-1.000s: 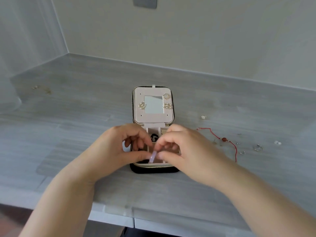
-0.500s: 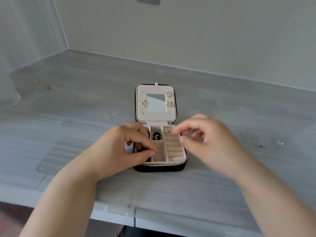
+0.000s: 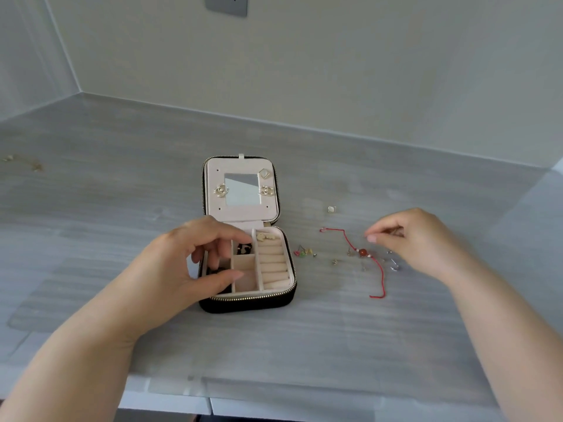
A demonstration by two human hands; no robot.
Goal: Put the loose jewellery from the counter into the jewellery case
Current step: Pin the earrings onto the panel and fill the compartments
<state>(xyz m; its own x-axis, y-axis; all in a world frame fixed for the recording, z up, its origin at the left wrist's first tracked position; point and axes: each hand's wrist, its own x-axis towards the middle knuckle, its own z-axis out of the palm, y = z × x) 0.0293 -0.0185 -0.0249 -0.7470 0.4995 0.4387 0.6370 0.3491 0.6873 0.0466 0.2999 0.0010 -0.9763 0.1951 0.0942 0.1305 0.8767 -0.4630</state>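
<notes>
Case [image 3: 246,303] holds a few pieces; cord [image 3: 362,252] and studs [image 3: 304,252] lie loose on the bench [image 3: 122,193]. Left grip [image 3: 182,263] relaxed, empty; right grip [image 3: 417,239] unclear.

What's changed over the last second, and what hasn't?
The right hand left the jewellery case and moved out to its right. It now hovers over the loose pieces beside the red cord bracelet, fingertips drawn together; whether they hold anything is unclear. The small pale piece both hands handled is no longer visible. The left hand stayed at the case's left side; case open, unmoved.
</notes>
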